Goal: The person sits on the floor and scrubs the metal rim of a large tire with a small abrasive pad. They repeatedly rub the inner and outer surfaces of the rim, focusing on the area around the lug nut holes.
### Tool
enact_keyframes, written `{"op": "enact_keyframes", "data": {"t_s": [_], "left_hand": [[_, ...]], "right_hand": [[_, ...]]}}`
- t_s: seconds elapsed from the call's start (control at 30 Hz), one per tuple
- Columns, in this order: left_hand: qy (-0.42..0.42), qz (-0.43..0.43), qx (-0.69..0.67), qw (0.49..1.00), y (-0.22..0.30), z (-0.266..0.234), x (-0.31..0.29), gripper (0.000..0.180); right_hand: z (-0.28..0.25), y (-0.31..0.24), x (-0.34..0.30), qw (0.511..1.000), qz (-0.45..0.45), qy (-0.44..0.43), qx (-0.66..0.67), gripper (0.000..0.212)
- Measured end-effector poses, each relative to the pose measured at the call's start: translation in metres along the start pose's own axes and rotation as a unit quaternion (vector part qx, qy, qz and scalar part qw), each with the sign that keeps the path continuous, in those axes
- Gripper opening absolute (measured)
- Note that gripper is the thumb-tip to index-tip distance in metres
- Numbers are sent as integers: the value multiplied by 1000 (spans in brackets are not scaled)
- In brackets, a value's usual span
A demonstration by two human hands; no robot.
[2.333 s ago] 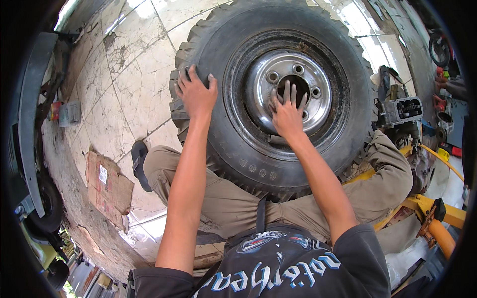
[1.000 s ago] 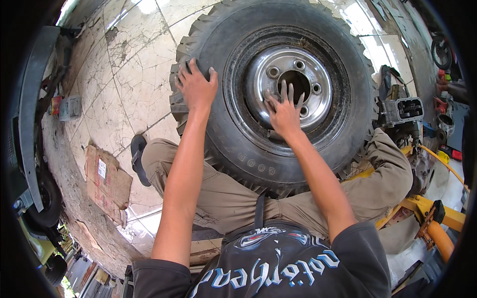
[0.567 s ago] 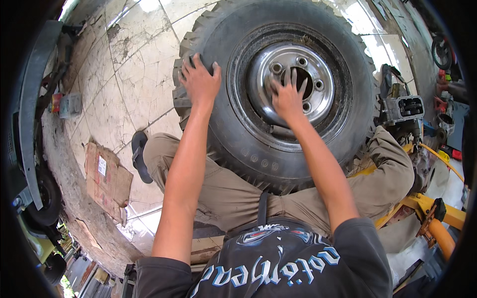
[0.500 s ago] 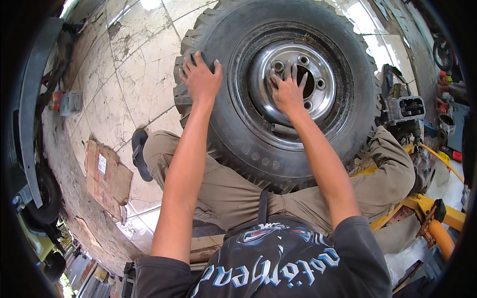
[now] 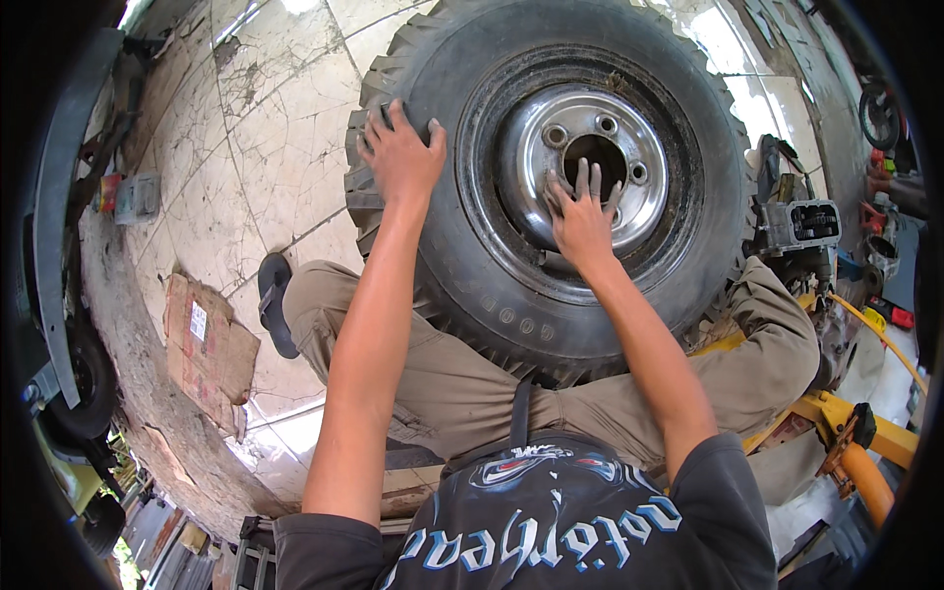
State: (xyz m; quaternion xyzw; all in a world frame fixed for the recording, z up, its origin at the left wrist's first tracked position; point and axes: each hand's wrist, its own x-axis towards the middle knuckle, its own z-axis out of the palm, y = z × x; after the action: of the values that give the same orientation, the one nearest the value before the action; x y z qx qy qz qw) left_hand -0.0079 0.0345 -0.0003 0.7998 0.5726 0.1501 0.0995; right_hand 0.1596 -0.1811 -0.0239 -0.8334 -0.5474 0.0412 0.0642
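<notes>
A large black off-road tyre (image 5: 492, 285) on a silver steel rim (image 5: 629, 211) stands upright, leaning against my legs. My left hand (image 5: 401, 157) lies flat on the tyre's tread and sidewall at its upper left, fingers spread. My right hand (image 5: 582, 211) presses against the rim's face just below the centre hole, fingers apart, tips at the hole's edge. Neither hand holds anything. I sit on the floor with knees apart in khaki trousers.
Cracked pale floor tiles (image 5: 265, 128) lie to the left, with a flattened cardboard piece (image 5: 206, 349) and a black sandal (image 5: 275, 305). A grey metal machine part (image 5: 796, 226) and a yellow jack frame (image 5: 865, 442) stand at the right. A small wheel (image 5: 84, 393) sits at far left.
The tyre has shifted up and to the right in view. My right hand slid from the rim's centre hole to just below it; my left hand stayed on the tread.
</notes>
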Motion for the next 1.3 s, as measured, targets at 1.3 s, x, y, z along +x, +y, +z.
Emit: {"op": "enact_keyframes", "data": {"t_s": [1.3], "left_hand": [[22,27,7,999,-1,-1,0,67]], "right_hand": [[-24,-14,7,992,85,-93,3,56]]}}
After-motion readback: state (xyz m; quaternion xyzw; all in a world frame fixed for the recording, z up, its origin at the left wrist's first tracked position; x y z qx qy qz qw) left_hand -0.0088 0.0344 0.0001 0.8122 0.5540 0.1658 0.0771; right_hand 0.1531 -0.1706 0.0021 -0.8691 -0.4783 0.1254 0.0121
